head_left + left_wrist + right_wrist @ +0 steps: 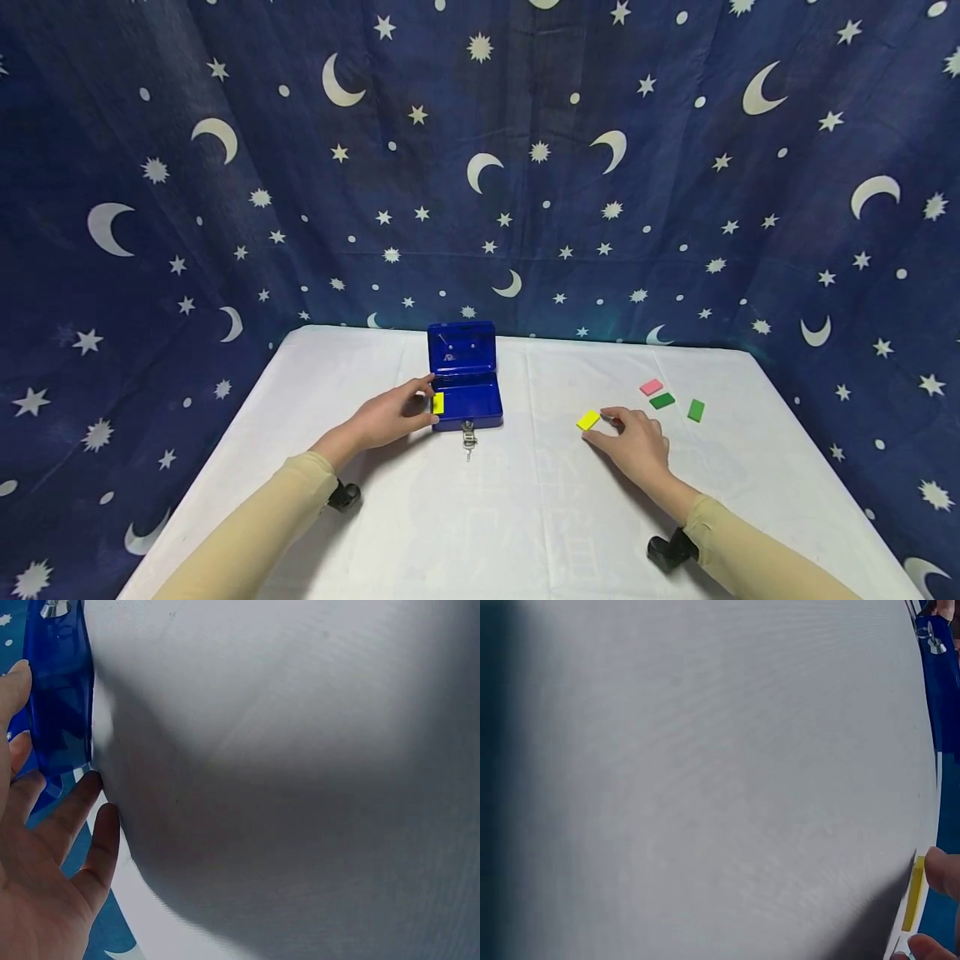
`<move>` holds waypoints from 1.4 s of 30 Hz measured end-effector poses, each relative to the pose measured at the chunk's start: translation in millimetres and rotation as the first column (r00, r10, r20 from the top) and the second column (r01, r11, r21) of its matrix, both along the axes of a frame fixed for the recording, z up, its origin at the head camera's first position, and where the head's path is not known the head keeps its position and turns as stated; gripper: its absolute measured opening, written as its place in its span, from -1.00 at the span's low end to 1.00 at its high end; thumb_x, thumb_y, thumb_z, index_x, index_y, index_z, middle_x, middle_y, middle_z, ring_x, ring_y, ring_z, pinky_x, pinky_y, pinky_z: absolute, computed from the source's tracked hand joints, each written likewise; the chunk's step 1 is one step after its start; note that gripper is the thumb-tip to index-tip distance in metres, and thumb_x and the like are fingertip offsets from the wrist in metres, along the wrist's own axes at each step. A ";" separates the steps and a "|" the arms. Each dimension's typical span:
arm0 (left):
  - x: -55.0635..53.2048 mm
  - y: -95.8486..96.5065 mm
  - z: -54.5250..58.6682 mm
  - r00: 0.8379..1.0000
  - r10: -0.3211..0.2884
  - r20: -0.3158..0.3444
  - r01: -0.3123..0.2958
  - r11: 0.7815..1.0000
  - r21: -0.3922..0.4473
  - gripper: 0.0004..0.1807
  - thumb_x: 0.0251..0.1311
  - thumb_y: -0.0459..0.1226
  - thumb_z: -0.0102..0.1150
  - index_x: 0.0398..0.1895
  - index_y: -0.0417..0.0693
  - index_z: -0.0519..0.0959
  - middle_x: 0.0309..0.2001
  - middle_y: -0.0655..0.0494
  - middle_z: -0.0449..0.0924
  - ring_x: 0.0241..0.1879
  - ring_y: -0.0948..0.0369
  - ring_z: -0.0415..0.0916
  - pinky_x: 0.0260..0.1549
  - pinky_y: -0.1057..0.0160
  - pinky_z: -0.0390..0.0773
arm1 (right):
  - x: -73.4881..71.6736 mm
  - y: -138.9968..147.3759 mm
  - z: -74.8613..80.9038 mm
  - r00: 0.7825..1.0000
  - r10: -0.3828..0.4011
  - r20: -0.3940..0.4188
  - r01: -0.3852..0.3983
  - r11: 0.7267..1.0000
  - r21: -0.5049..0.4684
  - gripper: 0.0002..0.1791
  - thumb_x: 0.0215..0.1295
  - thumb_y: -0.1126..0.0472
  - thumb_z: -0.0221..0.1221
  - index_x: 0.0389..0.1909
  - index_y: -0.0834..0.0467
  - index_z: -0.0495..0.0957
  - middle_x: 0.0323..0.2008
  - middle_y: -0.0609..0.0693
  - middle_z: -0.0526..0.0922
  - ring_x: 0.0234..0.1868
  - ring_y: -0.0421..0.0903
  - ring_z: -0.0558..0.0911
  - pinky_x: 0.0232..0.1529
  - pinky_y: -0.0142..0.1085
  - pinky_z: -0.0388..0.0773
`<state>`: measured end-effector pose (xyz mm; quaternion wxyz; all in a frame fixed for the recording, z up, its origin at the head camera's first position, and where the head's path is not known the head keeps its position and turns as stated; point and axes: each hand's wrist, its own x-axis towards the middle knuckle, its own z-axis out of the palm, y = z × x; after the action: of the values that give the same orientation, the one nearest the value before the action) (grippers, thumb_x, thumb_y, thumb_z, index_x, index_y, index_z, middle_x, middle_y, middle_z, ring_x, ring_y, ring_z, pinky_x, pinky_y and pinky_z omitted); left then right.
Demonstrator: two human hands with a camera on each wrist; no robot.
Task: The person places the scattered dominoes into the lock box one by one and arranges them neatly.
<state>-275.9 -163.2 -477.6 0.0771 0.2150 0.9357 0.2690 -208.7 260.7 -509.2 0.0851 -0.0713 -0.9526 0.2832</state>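
A blue metal cash box (467,403) stands with its lid (462,348) raised at the back and small keys (468,454) hanging from the front lock. My left hand (386,414) holds the box by its left side, thumb near the front corner and a fingertip near the back one. Between them, just inside the left wall, shows a flat yellow block (438,403). To the right of the box, my right hand (637,446) pinches another yellow block (588,420) between thumb and fingers, close over the tablecloth. The right wrist view catches that yellow block (913,896) edge-on.
Beyond the right hand lie a pink block (651,387), a dark green block (662,401) and a lighter green block (696,410). A white cloth (480,533) covers the table. Dark blue star-and-moon curtains (480,208) hang behind it and at both sides.
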 end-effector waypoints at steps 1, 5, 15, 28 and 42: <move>0.0 0.2 0.0 1.000 0.000 0.003 0.000 1.000 0.004 -0.36 0.32 0.17 0.23 0.37 0.16 0.41 0.53 0.27 0.20 0.45 0.08 0.26 0.30 -0.14 0.34 | -0.6 -0.3 -0.4 1.000 -0.004 0.002 0.004 1.000 -0.001 -0.32 0.08 -0.15 0.46 0.15 0.16 0.62 -0.05 0.15 0.63 -0.01 0.20 0.45 -0.08 0.11 0.28; 0.4 0.5 0.9 1.000 0.002 0.013 -0.003 1.000 0.008 -0.42 0.31 0.17 0.24 0.29 0.16 0.46 0.56 0.30 0.13 0.46 0.08 0.25 0.30 -0.14 0.34 | -2.5 -1.3 -2.1 1.000 -0.017 0.011 0.017 1.000 0.002 -0.34 0.09 -0.15 0.45 0.14 0.16 0.62 -0.05 0.13 0.62 0.00 0.18 0.44 -0.06 0.11 0.27; 0.9 0.6 1.9 1.000 0.005 0.018 -0.005 1.000 0.002 -0.43 0.30 0.17 0.25 0.25 0.14 0.47 0.56 0.28 0.13 0.47 0.08 0.24 0.30 -0.15 0.33 | -3.4 -4.2 -3.3 0.999 -0.030 0.016 0.030 0.999 -0.011 -0.36 0.09 -0.11 0.45 0.11 0.18 0.62 -0.09 0.13 0.59 -0.01 0.18 0.42 -0.05 0.11 0.25; -0.9 0.8 0.9 1.000 -0.001 0.016 0.001 1.000 0.001 -0.42 0.31 0.17 0.24 0.28 0.14 0.46 0.57 0.28 0.11 0.45 0.07 0.26 0.30 -0.15 0.34 | -4.6 -6.6 -3.2 0.998 -0.046 0.033 0.046 0.999 -0.008 -0.35 0.11 -0.13 0.44 0.13 0.18 0.62 -0.11 0.10 0.57 -0.03 0.17 0.41 -0.06 0.11 0.24; -0.1 1.5 2.0 0.999 0.011 0.032 -0.011 1.000 0.010 -0.43 0.31 0.14 0.25 0.29 0.14 0.45 0.57 0.28 0.12 0.46 0.08 0.25 0.32 -0.14 0.31 | -5.4 -6.6 -5.2 0.998 -0.051 0.025 0.052 0.998 -0.028 -0.37 0.10 -0.14 0.43 0.09 0.17 0.62 -0.14 0.08 0.54 -0.05 0.16 0.39 -0.06 0.10 0.21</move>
<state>-275.9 -161.7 -475.6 0.0896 0.2059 0.9340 0.2778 -214.2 254.1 -514.4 0.0799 -0.1003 -0.9473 0.2936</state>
